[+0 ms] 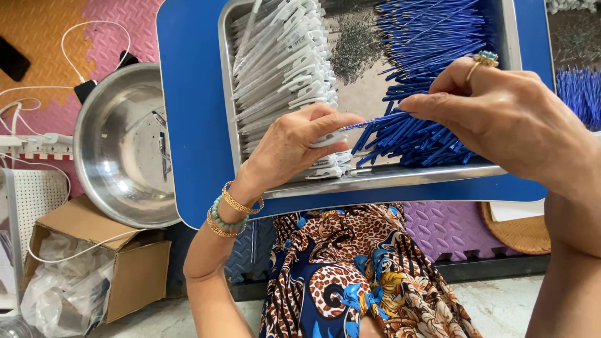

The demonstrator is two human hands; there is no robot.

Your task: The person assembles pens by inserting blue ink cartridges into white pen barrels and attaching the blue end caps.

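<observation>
**Hands meet over tray of pen parts**

A blue lap table (194, 125) fills the upper centre of the frame, w/ a steel tray (375, 178) set on it. Left of it, a steel bowl (122, 150); a cardboard box (134, 266) sits lower left. In the tray: white pen barrels (282, 62) stacked at left, blue refills (426, 37) heaped at right, small springs (357, 44) between. Right hand (501, 119), ring on one finger, pinches one blue refill (369, 122) at centre frame, tip pointing left. Left hand (294, 147), bracelets at wrist, closed around a white barrel (328, 139) just beside that tip.
</observation>
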